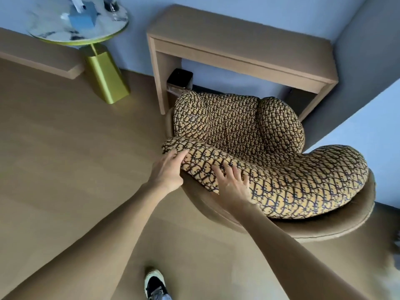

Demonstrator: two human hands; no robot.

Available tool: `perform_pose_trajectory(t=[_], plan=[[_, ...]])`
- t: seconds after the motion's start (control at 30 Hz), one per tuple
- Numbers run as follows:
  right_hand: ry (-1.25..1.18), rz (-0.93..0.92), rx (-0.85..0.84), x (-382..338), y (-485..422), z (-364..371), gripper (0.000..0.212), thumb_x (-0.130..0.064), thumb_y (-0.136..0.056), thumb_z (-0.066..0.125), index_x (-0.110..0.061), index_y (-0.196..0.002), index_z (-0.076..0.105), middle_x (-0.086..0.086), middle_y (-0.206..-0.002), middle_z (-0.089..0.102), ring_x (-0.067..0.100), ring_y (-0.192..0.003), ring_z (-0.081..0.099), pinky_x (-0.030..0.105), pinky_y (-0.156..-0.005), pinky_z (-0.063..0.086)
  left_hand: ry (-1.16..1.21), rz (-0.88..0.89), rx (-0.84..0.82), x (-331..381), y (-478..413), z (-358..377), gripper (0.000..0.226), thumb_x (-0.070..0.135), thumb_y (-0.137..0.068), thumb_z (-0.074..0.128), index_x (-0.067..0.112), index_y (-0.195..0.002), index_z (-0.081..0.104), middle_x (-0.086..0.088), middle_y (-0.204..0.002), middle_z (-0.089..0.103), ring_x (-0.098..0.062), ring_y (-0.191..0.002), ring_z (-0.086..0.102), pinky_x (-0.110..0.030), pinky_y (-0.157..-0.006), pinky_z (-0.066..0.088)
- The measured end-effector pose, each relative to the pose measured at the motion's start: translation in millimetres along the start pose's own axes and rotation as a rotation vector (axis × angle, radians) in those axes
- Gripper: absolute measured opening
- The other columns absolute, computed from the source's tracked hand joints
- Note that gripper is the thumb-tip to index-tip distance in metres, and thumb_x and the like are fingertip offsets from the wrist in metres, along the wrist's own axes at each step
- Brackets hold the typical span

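A tan cushion [292,178] with a dark woven pattern lies over the seat of a round brown chair [337,226]; its padded back part [236,120] rises behind. My left hand [167,169] grips the cushion's near left corner, fingers curled over its edge. Just to the right, my right hand [232,182] rests flat on the cushion's front edge with fingers spread.
The chair stands before a wooden desk [244,46] against the wall, with a black bin [179,80] under it. A round marble side table [80,33] on a gold base holds a blue tissue box [83,18]. Wooden floor lies to the left; my shoe [154,285] shows below.
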State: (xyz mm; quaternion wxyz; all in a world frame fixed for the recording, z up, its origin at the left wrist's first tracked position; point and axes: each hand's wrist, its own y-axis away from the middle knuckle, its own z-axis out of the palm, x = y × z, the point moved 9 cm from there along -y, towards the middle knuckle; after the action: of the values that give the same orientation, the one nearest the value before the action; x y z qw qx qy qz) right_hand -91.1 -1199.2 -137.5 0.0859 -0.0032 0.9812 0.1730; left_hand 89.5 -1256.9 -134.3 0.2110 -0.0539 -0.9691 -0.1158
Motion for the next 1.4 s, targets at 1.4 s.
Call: perform_pose_trajectory(t=[1.4], plan=[[-0.380, 0.470, -0.316, -132, -396, 98, 0.036, -0.041, -0.100, 0.052, -0.018, -0.127, 0.049, 0.007, -0.126, 0.063, 0.031, -0.118, 0.061, 0.046, -0.098, 0.045, -0.488, 0.281, -0.569, -187, -411, -2, 0.093, 0.001, -0.083, 0.059, 0.036, -0.158, 0.017, 0.002, -0.160, 0.032, -0.030, -0.142, 0.039, -0.048, -0.117, 0.031]])
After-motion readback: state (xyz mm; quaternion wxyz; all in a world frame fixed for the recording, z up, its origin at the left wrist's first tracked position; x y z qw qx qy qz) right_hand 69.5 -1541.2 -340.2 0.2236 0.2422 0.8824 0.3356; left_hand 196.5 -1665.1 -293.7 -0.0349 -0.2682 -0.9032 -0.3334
